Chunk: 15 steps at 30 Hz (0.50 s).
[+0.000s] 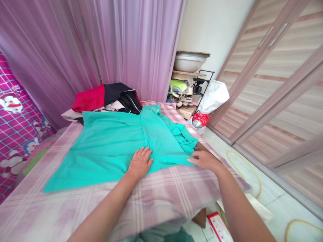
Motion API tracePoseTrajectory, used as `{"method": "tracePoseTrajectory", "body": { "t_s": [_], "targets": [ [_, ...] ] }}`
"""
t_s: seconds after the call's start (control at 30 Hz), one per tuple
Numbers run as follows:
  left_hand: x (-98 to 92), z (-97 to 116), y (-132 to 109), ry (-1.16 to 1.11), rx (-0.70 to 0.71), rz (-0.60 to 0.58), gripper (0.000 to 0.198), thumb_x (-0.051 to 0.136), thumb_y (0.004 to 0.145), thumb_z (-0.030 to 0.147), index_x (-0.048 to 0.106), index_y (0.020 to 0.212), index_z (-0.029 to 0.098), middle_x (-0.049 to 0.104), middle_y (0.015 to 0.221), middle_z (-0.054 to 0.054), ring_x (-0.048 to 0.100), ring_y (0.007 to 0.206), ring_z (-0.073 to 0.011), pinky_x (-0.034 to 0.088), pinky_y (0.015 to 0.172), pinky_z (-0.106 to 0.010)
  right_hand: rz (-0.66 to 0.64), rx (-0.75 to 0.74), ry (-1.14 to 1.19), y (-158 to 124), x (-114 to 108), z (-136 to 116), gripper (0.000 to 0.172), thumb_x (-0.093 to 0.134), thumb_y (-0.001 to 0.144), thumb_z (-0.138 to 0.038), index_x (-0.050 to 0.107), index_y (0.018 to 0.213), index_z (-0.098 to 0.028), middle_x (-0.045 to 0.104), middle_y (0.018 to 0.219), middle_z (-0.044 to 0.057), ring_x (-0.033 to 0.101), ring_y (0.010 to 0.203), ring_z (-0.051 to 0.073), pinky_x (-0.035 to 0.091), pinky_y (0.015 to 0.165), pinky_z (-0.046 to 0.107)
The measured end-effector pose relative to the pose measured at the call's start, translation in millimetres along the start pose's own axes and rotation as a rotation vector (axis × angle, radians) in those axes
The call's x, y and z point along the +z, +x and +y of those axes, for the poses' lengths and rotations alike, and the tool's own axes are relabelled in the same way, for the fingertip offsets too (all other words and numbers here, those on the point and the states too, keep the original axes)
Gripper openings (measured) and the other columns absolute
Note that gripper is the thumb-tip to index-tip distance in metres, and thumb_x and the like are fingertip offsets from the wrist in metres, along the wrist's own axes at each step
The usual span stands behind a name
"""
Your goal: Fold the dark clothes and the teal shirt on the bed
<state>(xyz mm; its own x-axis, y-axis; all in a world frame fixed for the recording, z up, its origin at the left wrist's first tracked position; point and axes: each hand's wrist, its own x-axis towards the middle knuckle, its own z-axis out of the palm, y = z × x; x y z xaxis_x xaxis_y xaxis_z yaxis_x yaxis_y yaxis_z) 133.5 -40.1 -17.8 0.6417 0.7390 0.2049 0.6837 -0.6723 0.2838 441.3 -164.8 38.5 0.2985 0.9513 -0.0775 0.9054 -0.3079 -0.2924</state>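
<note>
A turquoise shirt (113, 134) lies spread on the bed, its hem end to the left and its collar end to the right. One side is folded over, making a layer across its right part. My left hand (140, 162) rests flat on the near middle of the cloth, fingers stretched out. At the shirt's near right edge, my right hand (204, 160) pinches the cloth between thumb and fingers. Just beyond that hand, part of the sleeve and collar area is bunched near the bed's edge.
Folded dark and red clothes (106, 95) lie behind the shirt on the plaid bedsheet (161, 195). A shoe rack (202, 84) with a basin (190, 62) stands at the back. A wooden wardrobe (267, 84) lines the right side. A yellow hose (249, 164) lies on the floor.
</note>
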Motion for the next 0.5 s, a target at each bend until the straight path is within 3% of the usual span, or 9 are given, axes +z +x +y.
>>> {"method": "tracePoseTrajectory", "body": {
  "t_s": [0.13, 0.23, 0.33, 0.4, 0.5],
  "targets": [
    [-4.3, 3, -1, 0.043, -0.025, -0.03, 0.044, 0.045, 0.095, 0.036, 0.055, 0.136, 0.025, 0.048, 0.151, -0.007, 0.04, 0.141, -0.0274, 0.031, 0.117, -0.051, 0.109, -0.034, 0.076, 10, 13, -6, 0.028, 0.053, 0.088, -0.041, 0.072, 0.093, -0.022, 0.074, 0.085, 0.001, 0.067, 0.08, 0.019, 0.047, 0.07, 0.027],
    [-6.1, 8, -4, 0.094, -0.08, -0.026, 0.045, 0.043, 0.095, 0.036, 0.055, 0.137, 0.022, 0.047, 0.151, -0.009, 0.041, 0.141, -0.0296, 0.031, 0.117, -0.051, 0.244, 0.093, 0.046, 21, 23, -22, 0.035, 0.045, 0.094, -0.038, 0.067, 0.114, -0.021, 0.075, 0.103, 0.006, 0.068, 0.093, 0.022, 0.049, 0.078, 0.03],
    [-11.5, 11, -5, 0.122, -0.114, -0.027, 0.044, 0.044, 0.095, 0.035, 0.056, 0.135, 0.021, 0.049, 0.15, -0.01, 0.042, 0.139, -0.0302, 0.032, 0.115, -0.051, 0.276, 0.194, -0.046, 28, 37, -33, 0.04, 0.045, 0.096, -0.039, 0.061, 0.129, -0.022, 0.073, 0.112, 0.01, 0.069, 0.098, 0.026, 0.05, 0.08, 0.034],
    [-21.5, 13, -2, 0.139, -0.113, -0.05, 0.041, 0.043, 0.096, 0.038, 0.06, 0.13, 0.023, 0.055, 0.144, -0.009, 0.048, 0.134, -0.0298, 0.034, 0.113, -0.051, 0.289, 0.188, -0.05, 29, 46, -33, 0.042, 0.047, 0.095, -0.039, 0.058, 0.133, -0.023, 0.073, 0.116, 0.008, 0.069, 0.099, 0.025, 0.05, 0.081, 0.034],
    [-45.5, 13, 18, 0.216, -0.095, -0.117, 0.042, 0.037, 0.098, 0.044, 0.067, 0.117, 0.021, 0.07, 0.121, -0.011, 0.062, 0.114, -0.0293, 0.043, 0.101, -0.048, 0.345, 0.167, -0.001, 30, 54, -27, 0.043, 0.048, 0.094, -0.039, 0.058, 0.134, -0.025, 0.074, 0.114, 0.006, 0.07, 0.099, 0.023, 0.052, 0.081, 0.032]
  ]
}}
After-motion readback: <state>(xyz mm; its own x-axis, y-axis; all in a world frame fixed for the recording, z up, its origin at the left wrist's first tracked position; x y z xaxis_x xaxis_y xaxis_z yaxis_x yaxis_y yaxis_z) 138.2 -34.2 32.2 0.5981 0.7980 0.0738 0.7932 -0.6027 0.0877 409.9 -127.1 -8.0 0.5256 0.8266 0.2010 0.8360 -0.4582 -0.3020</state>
